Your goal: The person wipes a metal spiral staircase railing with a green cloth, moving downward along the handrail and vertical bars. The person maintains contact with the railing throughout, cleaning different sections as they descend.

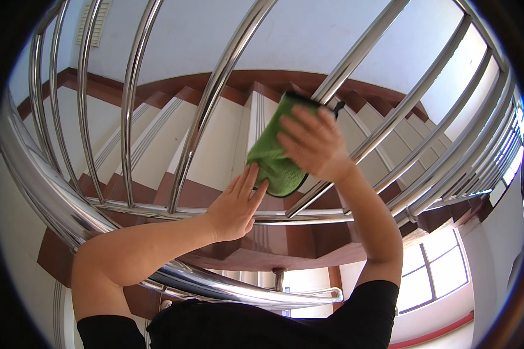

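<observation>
A green microfibre cloth [270,148] with a dark binding and a small hanging loop lies against an upright of the stainless-steel stair railing [345,61]. My right hand [314,141], slightly blurred, holds the cloth with its fingers spread across the upper part. Lower down, my left hand [236,203] grips the cloth's lower left edge between fingers and thumb. The left wrist is just above the lower rail [310,216]. Cloth hides part of the upright; its lower end shows again beneath.
More steel balusters [131,100] stand on both sides. Behind them, curved stairs [214,144] with pale treads and brown edging run along a white wall [192,39]. A thick handrail [227,283] crosses close before my body. A window [432,270] is at lower right.
</observation>
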Demonstrator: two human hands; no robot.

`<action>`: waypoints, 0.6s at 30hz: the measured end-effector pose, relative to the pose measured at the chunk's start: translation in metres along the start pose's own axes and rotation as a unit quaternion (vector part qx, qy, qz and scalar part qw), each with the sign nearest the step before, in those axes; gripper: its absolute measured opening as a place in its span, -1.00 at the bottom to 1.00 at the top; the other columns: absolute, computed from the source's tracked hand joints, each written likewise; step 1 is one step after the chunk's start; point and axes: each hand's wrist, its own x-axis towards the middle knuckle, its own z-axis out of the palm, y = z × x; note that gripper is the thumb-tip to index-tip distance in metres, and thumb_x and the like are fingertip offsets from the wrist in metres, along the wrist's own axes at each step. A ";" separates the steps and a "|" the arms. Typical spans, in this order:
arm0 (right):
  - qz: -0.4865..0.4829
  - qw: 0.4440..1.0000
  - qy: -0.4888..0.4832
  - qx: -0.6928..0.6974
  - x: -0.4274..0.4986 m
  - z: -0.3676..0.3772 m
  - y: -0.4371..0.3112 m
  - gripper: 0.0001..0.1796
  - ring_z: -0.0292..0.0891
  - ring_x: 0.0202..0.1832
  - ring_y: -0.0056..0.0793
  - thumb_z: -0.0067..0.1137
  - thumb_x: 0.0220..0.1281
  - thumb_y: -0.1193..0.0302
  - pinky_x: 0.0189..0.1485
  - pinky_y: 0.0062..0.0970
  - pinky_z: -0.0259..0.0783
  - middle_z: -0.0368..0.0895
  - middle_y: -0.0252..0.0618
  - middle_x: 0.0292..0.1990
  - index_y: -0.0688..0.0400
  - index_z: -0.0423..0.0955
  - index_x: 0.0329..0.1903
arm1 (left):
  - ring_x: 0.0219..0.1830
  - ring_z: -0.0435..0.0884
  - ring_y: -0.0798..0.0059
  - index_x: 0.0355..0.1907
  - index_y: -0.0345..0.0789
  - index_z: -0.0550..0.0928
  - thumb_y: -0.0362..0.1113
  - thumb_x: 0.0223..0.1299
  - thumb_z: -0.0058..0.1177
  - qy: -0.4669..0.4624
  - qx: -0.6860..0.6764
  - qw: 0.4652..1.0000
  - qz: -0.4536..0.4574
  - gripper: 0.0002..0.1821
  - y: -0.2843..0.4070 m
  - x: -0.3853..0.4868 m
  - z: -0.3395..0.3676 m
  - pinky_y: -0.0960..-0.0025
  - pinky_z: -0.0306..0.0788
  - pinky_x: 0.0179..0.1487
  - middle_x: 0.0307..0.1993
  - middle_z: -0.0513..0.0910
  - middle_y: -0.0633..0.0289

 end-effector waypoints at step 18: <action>0.068 0.997 -0.020 -0.010 -0.003 -0.001 -0.004 -0.74 0.32 0.19 -0.10 0.10 -0.07 0.39 0.34 -0.11 -0.01 0.54 -0.19 0.00 0.15 0.57 -0.24 | 0.34 -0.07 -0.29 0.25 -0.56 0.06 -0.18 -0.10 0.15 -0.009 -0.019 1.000 0.002 -0.10 0.005 0.007 -0.006 0.02 -0.04 0.35 0.28 -0.12 -0.45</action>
